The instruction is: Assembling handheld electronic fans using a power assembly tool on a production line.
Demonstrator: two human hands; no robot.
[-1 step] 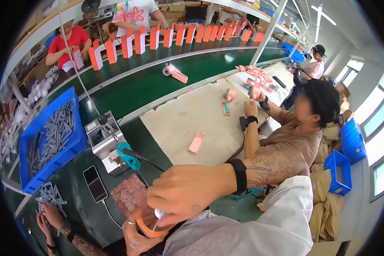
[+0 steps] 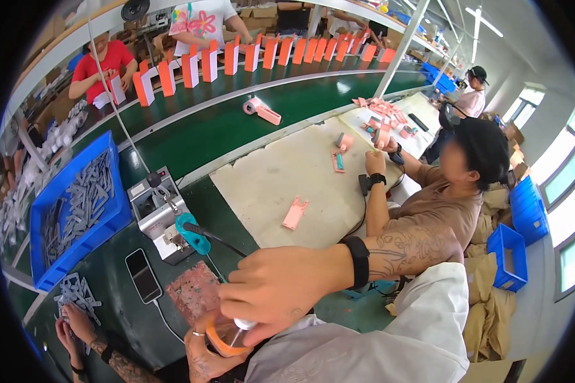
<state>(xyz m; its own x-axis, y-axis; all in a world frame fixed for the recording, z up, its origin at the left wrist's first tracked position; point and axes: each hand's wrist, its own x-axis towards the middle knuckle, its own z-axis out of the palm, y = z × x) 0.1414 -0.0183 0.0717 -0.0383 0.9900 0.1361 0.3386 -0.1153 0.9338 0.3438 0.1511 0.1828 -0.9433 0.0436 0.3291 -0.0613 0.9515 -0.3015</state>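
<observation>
My left hand [image 2: 206, 359], with a ring on one finger, is wrapped round a round orange-rimmed cup-like piece [image 2: 229, 348] near the lower edge. Above it, my right hand [image 2: 281, 281] reaches in from the right with its fingers curled down. Its thumb and fingers close on a small white piece [image 2: 244, 324] with a thin metal shaft, which points into the orange piece. My right fingertips are partly hidden behind the hand. A stained reddish pad [image 2: 195, 290] lies just beyond my hands on the dark green bench.
A phone [image 2: 143, 274] on a cable lies left of the pad, near a metal bench press [image 2: 163, 223]. A blue bin [image 2: 80, 210] holds grey strips. A co-worker's hands [image 2: 76, 325] touch more strips. Another co-worker [image 2: 434, 185] handles pink parts. Orange-and-white boxes [image 2: 190, 70] line the belt.
The white piece has shifted slightly down and right in my right hand, and its metal shaft shows more plainly. My hands have barely moved otherwise.
</observation>
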